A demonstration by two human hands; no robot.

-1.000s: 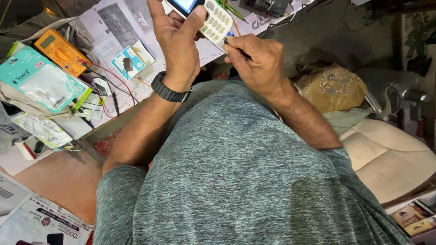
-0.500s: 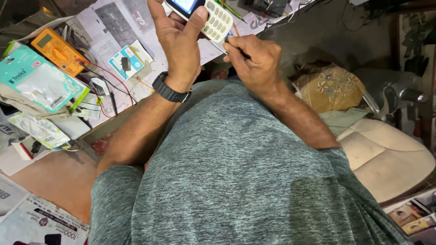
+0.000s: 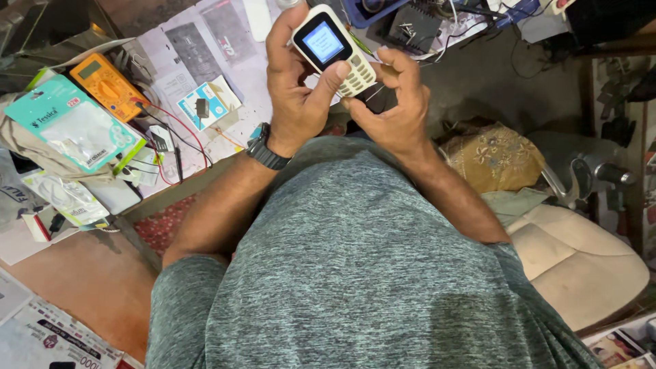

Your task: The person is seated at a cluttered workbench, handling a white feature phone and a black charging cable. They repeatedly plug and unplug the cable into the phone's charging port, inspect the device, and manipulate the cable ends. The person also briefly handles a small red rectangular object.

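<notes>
Two hands on white keypad phone (image 3: 333,49): left hand (image 3: 297,89) clamped around body, thumb on keys; right hand (image 3: 395,102) fingers curled together against lower end.

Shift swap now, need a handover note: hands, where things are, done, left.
Left hand: grips the small white keypad phone, screen lit, thumb on the keys.
Right hand: fingertips at the phone's lower end, pinching a thin dark tool; which kind is unclear.
Orange multimeter with red and black leads lies on the bench at left, beside a teal packet.
Done: phone is powered on.
Left: cannot tell from this view.
</notes>
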